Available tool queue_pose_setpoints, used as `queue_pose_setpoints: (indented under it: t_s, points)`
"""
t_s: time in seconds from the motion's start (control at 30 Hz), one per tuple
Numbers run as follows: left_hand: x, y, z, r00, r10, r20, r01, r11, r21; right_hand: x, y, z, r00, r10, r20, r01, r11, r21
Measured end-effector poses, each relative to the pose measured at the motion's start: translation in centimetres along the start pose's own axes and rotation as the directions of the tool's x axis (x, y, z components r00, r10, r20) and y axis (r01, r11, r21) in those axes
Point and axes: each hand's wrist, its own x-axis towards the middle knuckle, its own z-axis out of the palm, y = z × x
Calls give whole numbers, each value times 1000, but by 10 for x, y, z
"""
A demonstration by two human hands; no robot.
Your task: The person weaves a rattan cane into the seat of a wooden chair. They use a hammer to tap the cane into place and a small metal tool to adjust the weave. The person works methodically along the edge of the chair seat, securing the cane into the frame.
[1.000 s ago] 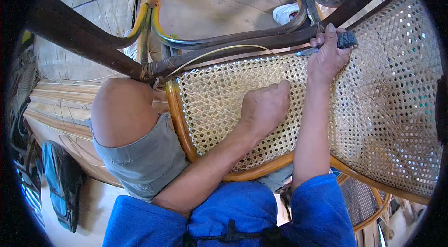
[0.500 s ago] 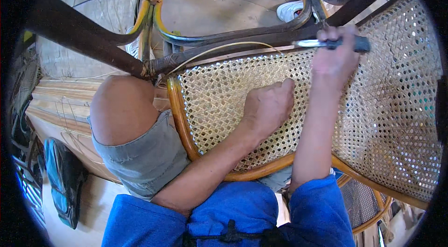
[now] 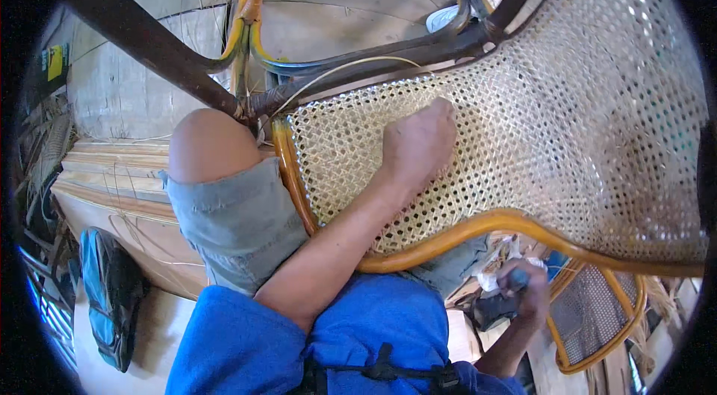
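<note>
Right hand (image 3: 529, 292) dropped below cane seat (image 3: 523, 134), gripping half-hidden dark tool (image 3: 499, 305), left hand (image 3: 418, 142) fisted on weave.

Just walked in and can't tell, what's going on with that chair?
A person in a blue shirt sits with a woven cane chair panel, framed in orange rattan, resting across their lap. Their left hand is closed in a fist, pressing on the cane weave near its dark wooden upper rail. Their right hand is down below the frame's lower edge, gripping a dark-handled tool. A loose pale cane strand arcs over the top edge.
</note>
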Motion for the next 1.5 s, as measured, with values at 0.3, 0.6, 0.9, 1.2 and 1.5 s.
queue_pose_setpoints:
  t_s: [0.3,0.6,0.9,1.2,1.5]
  points:
    - [-13,1,-15,870,-6,493,490,-96,-866,-69,238,64,876,74,-477,-317,834,-452]
    - [-9,-28,-10,766,370,525,633,-571,-522,14,-33,66,764,-353,-540,172,918,-357]
    - [-9,-43,5,755,433,492,648,-605,-463,127,-82,108,707,-649,-282,507,743,-438]
    - [-6,-35,5,740,413,531,658,-609,-443,147,-63,117,657,-711,-252,464,644,-607]
    - [-7,-28,9,777,231,585,626,-375,-683,158,-82,88,906,-262,-332,332,927,175]
